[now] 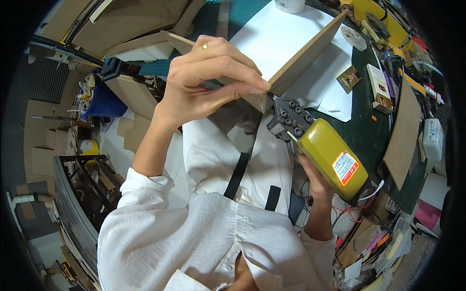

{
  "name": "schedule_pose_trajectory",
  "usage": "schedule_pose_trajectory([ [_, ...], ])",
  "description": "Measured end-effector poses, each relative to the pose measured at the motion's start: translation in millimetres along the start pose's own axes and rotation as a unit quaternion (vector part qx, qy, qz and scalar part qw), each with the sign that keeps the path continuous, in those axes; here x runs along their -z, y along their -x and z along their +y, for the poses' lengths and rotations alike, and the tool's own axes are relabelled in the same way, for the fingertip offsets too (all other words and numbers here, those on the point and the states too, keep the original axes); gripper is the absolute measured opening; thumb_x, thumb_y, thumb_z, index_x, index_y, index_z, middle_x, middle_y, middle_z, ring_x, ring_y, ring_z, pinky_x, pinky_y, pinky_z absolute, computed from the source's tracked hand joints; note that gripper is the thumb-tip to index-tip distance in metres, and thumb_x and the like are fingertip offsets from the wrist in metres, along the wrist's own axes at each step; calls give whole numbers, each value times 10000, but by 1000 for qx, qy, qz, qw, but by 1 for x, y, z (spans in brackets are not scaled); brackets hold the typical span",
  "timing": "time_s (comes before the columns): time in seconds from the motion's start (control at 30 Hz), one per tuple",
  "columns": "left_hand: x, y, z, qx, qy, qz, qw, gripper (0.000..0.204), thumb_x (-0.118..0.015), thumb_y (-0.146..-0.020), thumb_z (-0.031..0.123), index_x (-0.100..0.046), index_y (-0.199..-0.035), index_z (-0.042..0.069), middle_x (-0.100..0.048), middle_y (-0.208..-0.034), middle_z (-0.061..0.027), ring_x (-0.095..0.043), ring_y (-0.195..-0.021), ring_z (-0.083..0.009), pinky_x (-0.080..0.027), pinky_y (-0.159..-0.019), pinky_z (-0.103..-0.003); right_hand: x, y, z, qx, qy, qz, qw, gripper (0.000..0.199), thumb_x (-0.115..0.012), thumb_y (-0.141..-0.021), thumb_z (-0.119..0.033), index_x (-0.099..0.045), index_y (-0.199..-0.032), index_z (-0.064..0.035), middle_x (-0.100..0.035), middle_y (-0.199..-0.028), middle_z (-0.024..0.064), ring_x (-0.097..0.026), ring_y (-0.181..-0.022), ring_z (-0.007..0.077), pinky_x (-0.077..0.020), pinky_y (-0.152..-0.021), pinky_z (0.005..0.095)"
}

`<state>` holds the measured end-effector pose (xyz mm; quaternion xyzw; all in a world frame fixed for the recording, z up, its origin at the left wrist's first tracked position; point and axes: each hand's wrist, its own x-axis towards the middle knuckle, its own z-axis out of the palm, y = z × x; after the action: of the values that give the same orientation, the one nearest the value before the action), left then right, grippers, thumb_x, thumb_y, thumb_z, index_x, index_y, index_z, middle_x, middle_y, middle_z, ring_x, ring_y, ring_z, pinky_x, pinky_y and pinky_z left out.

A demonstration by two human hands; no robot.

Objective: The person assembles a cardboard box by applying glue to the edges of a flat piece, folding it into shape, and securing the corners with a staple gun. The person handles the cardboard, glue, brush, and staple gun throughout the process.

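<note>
And the right hand [315, 177] has its grip closed round the yellow tool [335, 150], black bolted head [291, 119] aimed up at the near end of the upright wooden panel [308, 58]! In comes the left hand [213, 80], index finger and thumb pinched together right at that panel's end; whether anything sits between them, I can't tell. The panel stands by the near edge of the dark green tabletop [357, 133], slanting away toward the far edge, a white sheet [267, 36] beside it. Further right, a slim box [380, 87], then a brown board [404, 133] along the tabletop's right edge.
</note>
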<state>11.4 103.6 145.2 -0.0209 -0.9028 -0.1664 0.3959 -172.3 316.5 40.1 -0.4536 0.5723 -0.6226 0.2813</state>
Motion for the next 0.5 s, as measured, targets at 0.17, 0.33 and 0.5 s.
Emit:
schedule_pose_trajectory([
  [0.17, 0, 0, 0, 1, 4, 0, 1000, 173, -788, -686, 78, -729, -848, 59, -699, -780, -70, -658, -745, -173, -394, -706, -280, -1, 0, -1, -9, -8, 6, 1000, 341, -766, -701, -17, -649, -1020, 8, -640, -1005, 116, -641, -866, 192, -497, -775, 280],
  [0.33, 0, 0, 0, -1, 7, 3, 1000, 167, -786, -687, 77, -729, -843, 61, -700, -785, -65, -653, -738, -166, -382, -704, -281, 0, -2, -5, -25, -4, 1, 1000, 337, -770, -708, -31, -648, -1020, 7, -635, -1006, 116, -641, -870, 195, -496, -775, 280],
  [0.5, -2, 1, 0, 1, 6, 5, 1000, 159, -782, -694, 67, -731, -844, 60, -699, -785, -61, -649, -733, -163, -367, -712, -285, 5, 2, 3, -50, -35, 7, 998, 368, -778, -714, -54, -638, -1049, 4, -621, -1047, 113, -612, -977, 200, -474, -847, 305],
])
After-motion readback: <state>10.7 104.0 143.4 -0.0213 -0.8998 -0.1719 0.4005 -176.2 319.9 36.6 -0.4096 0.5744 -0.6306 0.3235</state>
